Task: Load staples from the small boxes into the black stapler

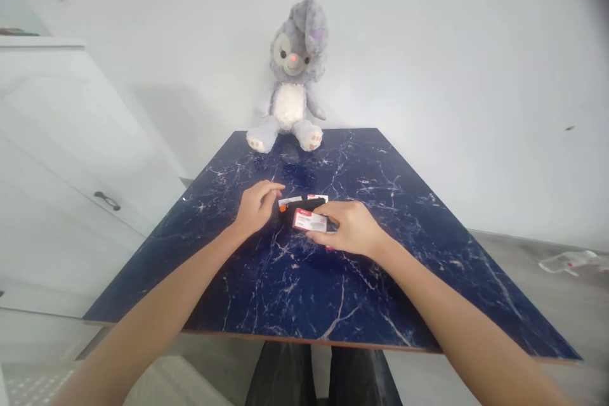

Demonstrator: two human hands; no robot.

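The right hand (354,226) pinches the red-and-white box (310,221), best gently. The left hand (255,206), fingers loosely parted, could steady the black item (307,203) at the box's eleven o'clock.

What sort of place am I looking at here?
Probably a room in a home, though that's a judgement: a large plush rabbit sits at the far edge of a dark blue marble-patterned table, and a white cabinet with a dark handle stands on the left.
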